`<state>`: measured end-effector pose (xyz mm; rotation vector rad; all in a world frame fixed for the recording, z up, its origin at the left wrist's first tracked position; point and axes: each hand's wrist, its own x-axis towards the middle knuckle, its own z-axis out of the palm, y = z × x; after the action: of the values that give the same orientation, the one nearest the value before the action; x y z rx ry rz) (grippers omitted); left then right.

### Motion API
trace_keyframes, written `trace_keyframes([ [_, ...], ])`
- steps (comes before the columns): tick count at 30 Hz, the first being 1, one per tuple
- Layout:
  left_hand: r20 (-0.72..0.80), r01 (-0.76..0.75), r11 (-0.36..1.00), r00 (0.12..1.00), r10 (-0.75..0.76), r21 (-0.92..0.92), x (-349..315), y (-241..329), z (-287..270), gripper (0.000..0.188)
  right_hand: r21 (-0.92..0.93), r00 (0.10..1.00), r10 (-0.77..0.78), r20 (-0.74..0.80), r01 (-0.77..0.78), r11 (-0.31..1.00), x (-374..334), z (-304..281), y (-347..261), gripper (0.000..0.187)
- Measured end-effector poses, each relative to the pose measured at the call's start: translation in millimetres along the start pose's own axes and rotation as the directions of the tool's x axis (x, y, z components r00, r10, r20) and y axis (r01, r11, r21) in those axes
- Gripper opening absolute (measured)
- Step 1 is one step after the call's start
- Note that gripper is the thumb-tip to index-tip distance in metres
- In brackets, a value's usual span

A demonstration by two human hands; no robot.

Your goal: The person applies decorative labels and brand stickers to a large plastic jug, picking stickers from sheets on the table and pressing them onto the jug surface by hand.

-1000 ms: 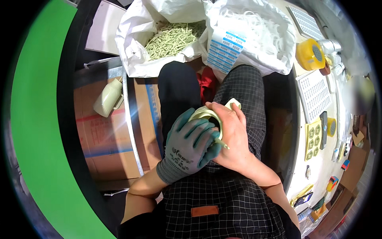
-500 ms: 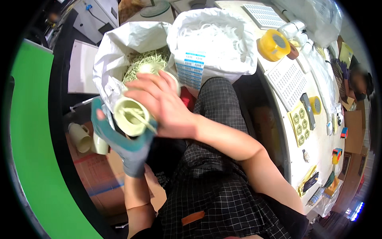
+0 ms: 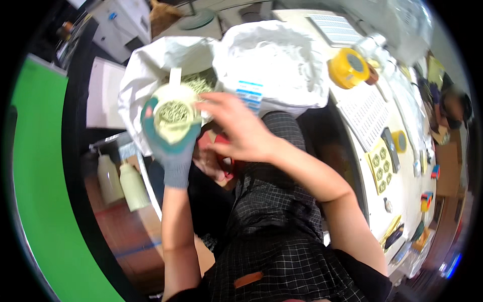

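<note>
My left hand [image 3: 173, 146], in a grey and teal glove, is wrapped round a cream mug-like vessel [image 3: 173, 134]. Its opening is packed with pale green paper shreds [image 3: 174, 111], and a tab-like part, perhaps a handle, sticks up at its far side. My right hand [image 3: 241, 123] is bare, with fingers stretched and thumb apart. Its fingertips are close to the vessel's right rim; blur hides whether they touch. Just beyond, a white sack [image 3: 143, 68] holds more green shreds [image 3: 201, 83].
A second white sack [image 3: 317, 95] with white strips stands to the right. Two cream bottle-shaped vessels [image 3: 109, 178] stand at lower left by cardboard. On the right-hand table [image 3: 347, 93] lie yellow tape rolls [image 3: 348, 68] and label sheets [image 3: 381, 166]. Another person [image 3: 448, 103] is at far right.
The left hand has raised the vessel toward the shreds sack, and its opening now shows packed shreds. My right hand has moved right, off the vessel, with its fingers spreading.
</note>
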<state>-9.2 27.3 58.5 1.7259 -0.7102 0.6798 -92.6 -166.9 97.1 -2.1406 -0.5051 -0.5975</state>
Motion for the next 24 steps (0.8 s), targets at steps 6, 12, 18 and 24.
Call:
trace_keyframes([
  [6, -0.08, -0.026, 1.0, 0.997, 0.024, -0.018, 18, -36, 20, 0.108, -0.027, 0.905, 0.399, -0.146, -0.407, 0.913, -84, -43, 18, 0.052],
  [12, -0.005, -0.231, 0.96, 0.972, 0.234, 0.158, 18, -17, 27, 0.105, 0.04, 0.994, 0.012, -0.112, -0.008, 0.999, -45, -4, -16, 0.039],
  [18, 0.037, 0.056, 0.997, 0.998, -0.058, 0.052, -9, -69, 19, 0.081, -0.098, 0.969, 0.245, 0.026, -0.241, 0.965, 29, 38, -33, 0.063],
  [24, -0.059, -0.216, 0.952, 0.97, 0.234, 0.218, 4, -52, 31, 0.092, -0.035, 0.994, 0.11, -0.016, -0.111, 0.993, 1, 43, -38, 0.06],
])
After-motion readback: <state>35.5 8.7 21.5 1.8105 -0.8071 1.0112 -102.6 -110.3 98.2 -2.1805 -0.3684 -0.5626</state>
